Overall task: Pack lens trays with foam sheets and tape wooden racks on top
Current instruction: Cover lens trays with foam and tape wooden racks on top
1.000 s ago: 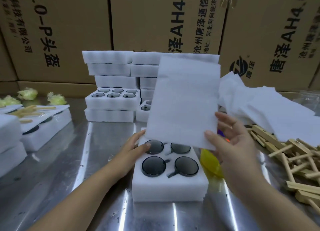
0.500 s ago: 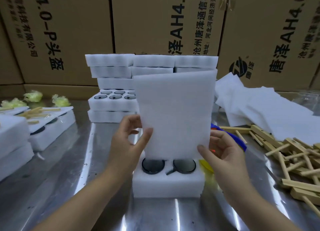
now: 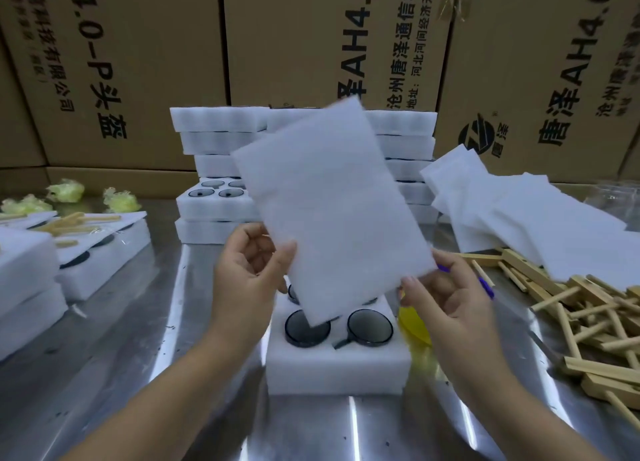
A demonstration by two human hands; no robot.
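a second ago only my right hand held the foam sheet while my left hand lay on the lens tray; now both hands have it, and it has gone from upright and square to tilted, its top leaning left, hanging just above the tray and hiding the far pair of lenses. my left thumb pinches the sheet's lower left edge with the fingers curled behind it, and my right thumb and fingertips nip its lower right corner. the near two dark lenses show uncovered in their wells, so the sheet is not yet down; i judge i am turning it to match the tray's outline before laying it flat, and the rack and tape come after. behind the tray stands a stack of white trays, to its right a heap of loose foam sheets and a pile of wooden racks, and just beside its right wall something yellow that i cannot identify. all of it sits on the steel table. the cardboard boxes behind the tray carry black print turned sideways: "4.0-p头盔" and "有限公司" on the left one, "沧州唐泽通信" and "地址:河北河间" on the middle one, and "唐泽 ah4.0" with a round logo on the right one.
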